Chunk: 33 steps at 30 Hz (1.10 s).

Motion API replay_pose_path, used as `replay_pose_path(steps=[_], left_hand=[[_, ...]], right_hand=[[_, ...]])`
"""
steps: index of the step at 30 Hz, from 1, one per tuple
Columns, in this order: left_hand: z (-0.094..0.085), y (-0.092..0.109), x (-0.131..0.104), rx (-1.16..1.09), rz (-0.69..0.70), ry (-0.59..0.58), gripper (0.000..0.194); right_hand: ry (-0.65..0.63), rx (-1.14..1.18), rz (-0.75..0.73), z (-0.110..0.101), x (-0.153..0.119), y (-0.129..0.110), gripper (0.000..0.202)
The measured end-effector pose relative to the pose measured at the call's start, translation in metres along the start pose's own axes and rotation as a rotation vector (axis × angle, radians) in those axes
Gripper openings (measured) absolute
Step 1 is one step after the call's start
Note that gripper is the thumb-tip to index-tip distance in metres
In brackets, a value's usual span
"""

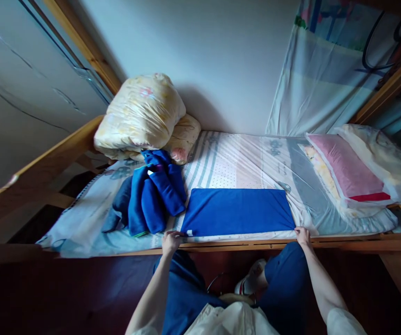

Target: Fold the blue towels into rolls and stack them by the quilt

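Note:
A blue towel (237,211) lies spread flat on the bed, its long side along the front edge. A small white label shows at its near left corner. My left hand (171,242) pinches that corner. At the near right corner my right hand (303,236) is closed on the towel too, and the cloth creases towards its fingers. Left of the flat towel is a heap of folded or rolled blue towels (153,200), with a darker blue-grey cloth (117,209) at its left side.
A bulky cream quilt (141,111) and a floral pillow (183,135) sit at the back left. Pink bedding (349,167) and a plastic-wrapped bundle (378,149) lie on the right. A wooden rail (231,247) edges the bed; a curtain (301,83) hangs behind.

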<state>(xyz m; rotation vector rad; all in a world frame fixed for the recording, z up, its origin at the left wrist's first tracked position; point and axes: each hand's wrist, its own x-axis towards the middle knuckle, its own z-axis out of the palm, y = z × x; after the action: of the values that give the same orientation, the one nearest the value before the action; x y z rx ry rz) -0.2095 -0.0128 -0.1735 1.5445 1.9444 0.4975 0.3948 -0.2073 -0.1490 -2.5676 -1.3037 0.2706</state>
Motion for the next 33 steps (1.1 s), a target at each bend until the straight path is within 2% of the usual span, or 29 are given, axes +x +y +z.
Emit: replay_pose_path(steps=[3, 6, 9, 11, 14, 16, 22, 25, 26, 28, 31, 33], left_hand=[[0.021, 0.015, -0.005, 0.124, 0.062, 0.074, 0.025], [0.055, 0.045, -0.009, 0.218, 0.271, 0.121, 0.037], [0.097, 0.066, -0.014, 0.165, 0.385, 0.086, 0.045], [0.124, 0.069, -0.019, 0.117, 0.394, 0.09, 0.05], [0.155, 0.057, -0.028, 0.065, 0.406, 0.169, 0.056], [0.166, 0.046, -0.033, 0.047, 0.433, 0.201, 0.058], [0.171, 0.03, -0.034, 0.027, 0.489, 0.228, 0.059], [0.173, 0.027, -0.033, 0.018, 0.527, 0.255, 0.058], [0.173, 0.026, -0.033, 0.017, 0.535, 0.265, 0.058], [0.173, 0.025, -0.034, 0.023, 0.539, 0.276, 0.058], [0.171, 0.027, -0.035, 0.035, 0.54, 0.273, 0.059], [0.169, 0.028, -0.035, 0.031, 0.531, 0.264, 0.06]], right_hand=[[0.01, 0.014, 0.086, 0.017, -0.015, 0.0, 0.031], [0.103, 0.028, 0.153, 0.035, -0.032, -0.011, 0.04], [0.212, 0.039, 0.159, 0.049, -0.048, -0.034, 0.048], [0.248, 0.067, 0.079, 0.059, -0.059, -0.056, 0.05], [0.248, 0.119, -0.093, 0.077, -0.071, -0.102, 0.048], [0.229, 0.145, -0.171, 0.089, -0.074, -0.142, 0.047], [-0.009, 0.191, -0.418, 0.133, -0.056, -0.291, 0.05], [-0.166, 0.173, -0.576, 0.162, -0.047, -0.339, 0.051], [-0.212, 0.154, -0.618, 0.168, -0.044, -0.345, 0.051], [-0.281, 0.108, -0.691, 0.176, -0.038, -0.342, 0.054], [-0.307, 0.043, -0.735, 0.17, -0.025, -0.311, 0.058], [-0.282, 0.004, -0.701, 0.16, -0.014, -0.283, 0.06]])
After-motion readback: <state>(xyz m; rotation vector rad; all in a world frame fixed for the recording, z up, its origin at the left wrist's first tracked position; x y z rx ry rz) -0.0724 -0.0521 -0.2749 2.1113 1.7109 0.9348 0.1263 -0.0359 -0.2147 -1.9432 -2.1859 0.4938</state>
